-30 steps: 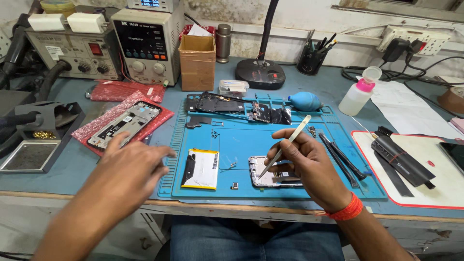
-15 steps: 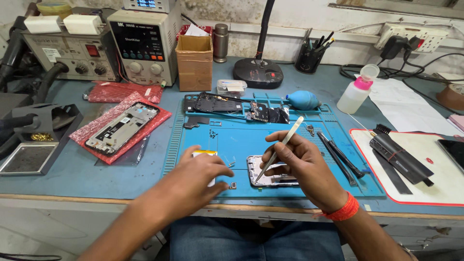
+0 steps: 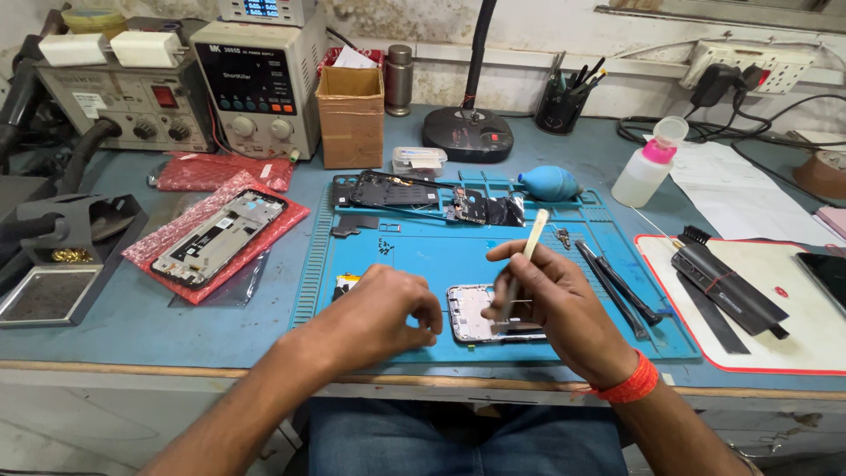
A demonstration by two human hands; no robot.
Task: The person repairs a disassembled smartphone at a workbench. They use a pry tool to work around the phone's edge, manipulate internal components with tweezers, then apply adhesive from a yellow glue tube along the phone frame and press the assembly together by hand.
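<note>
Left hand (image 3: 388, 308), fingers curled together, rests on blue mat (image 3: 423, 251), at 9 o'clock of the phone frame (image 3: 480, 313). Right hand (image 3: 555, 304) at 3 o'clock pinches a pale spudger (image 3: 527, 256), tip on the frame.

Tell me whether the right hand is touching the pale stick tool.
Touching. The head view shows the right hand pinching the pale stick tool between its fingers, the tool's lower end over the phone frame.
</note>
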